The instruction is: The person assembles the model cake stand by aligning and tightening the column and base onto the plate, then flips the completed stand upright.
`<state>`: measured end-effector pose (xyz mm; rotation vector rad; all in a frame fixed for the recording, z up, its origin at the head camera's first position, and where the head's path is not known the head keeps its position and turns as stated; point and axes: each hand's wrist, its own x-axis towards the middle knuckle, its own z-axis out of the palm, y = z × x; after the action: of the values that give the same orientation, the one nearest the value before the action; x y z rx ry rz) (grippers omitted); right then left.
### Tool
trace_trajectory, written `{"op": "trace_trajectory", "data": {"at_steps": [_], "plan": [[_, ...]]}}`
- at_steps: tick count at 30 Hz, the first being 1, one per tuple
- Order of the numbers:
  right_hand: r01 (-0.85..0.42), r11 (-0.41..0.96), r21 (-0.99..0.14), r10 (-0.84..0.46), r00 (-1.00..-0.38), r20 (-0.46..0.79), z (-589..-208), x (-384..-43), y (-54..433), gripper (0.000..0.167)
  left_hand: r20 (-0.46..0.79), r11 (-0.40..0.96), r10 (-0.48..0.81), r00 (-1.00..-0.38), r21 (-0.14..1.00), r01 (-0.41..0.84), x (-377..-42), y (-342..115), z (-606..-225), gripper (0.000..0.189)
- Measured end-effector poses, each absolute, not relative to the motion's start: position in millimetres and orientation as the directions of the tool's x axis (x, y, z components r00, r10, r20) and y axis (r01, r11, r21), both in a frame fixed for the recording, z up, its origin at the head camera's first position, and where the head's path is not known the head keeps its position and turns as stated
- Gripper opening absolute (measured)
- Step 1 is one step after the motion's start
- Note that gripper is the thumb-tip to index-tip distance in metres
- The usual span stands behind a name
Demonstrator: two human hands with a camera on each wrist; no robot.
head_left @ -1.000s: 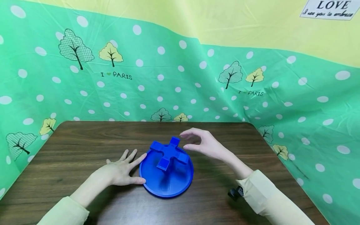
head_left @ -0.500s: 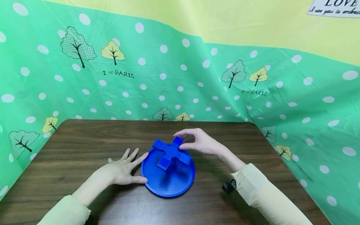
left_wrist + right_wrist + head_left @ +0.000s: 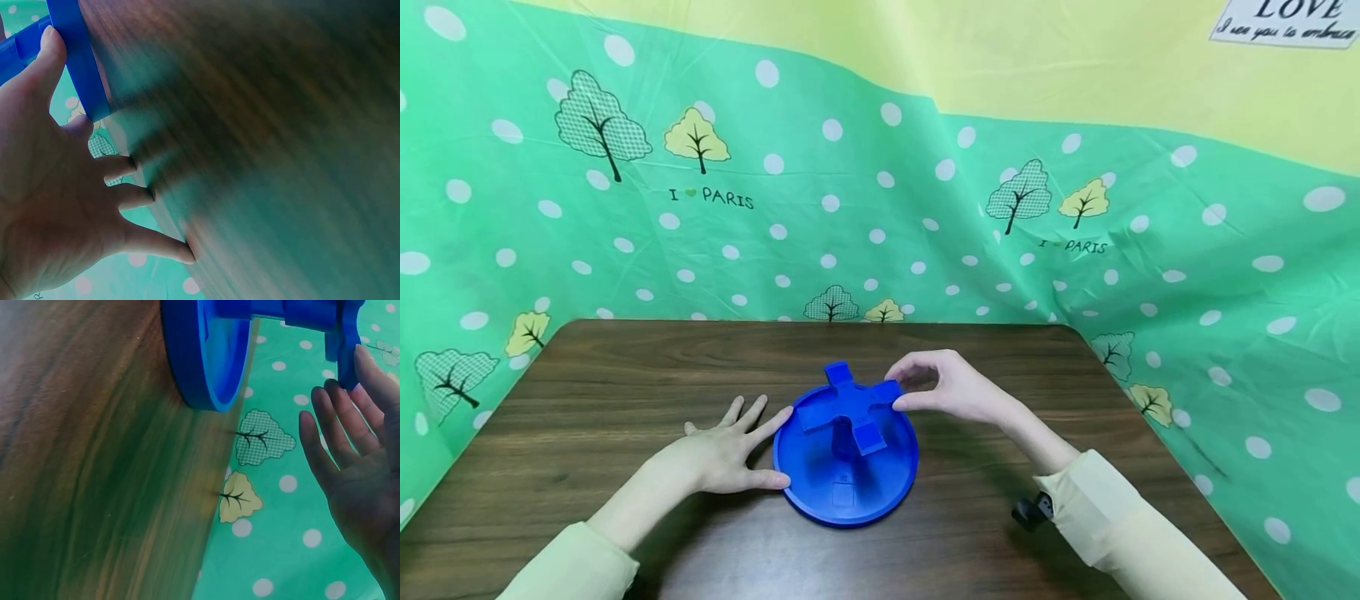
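Observation:
A round blue base (image 3: 808, 492) with a raised rim lies on the table. From its middle rises a blue post (image 3: 844, 446), topped by a four-armed blue cross (image 3: 848, 402). My right hand (image 3: 951, 385) pinches the end of the cross's right arm between thumb and fingers. In the right wrist view, the thumb lies on one side of the cross (image 3: 347, 359) and fingertips on the other. My left hand (image 3: 715, 458) is spread flat beside the base, its thumb and forefinger touching the left rim. The left wrist view shows the base's edge (image 3: 81, 69) under the thumb.
The dark wooden table (image 3: 647, 367) has rounded back corners. Behind and beside it hangs a green and yellow curtain (image 3: 850, 208) with dots and trees. A small black device (image 3: 1032, 511) sits at the right cuff.
My right hand has closed from apart onto one arm of the cross. The cross has turned clockwise seen from above, and that hand has shifted slightly right. The left hand stays put.

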<state>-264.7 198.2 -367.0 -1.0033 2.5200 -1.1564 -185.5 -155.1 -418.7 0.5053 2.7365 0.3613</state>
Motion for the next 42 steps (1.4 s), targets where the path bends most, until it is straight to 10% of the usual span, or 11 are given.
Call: {"op": "trace_trajectory", "data": {"at_steps": [42], "plan": [[-0.558, 0.492, -0.668, -0.677, -0.728, 0.110, -368.9, -282.6, 184.3, 0.040, -0.279, 0.905, 0.383, -0.881, 0.304, 0.298, -186.2, -154.6, -418.9, 0.100]]}}
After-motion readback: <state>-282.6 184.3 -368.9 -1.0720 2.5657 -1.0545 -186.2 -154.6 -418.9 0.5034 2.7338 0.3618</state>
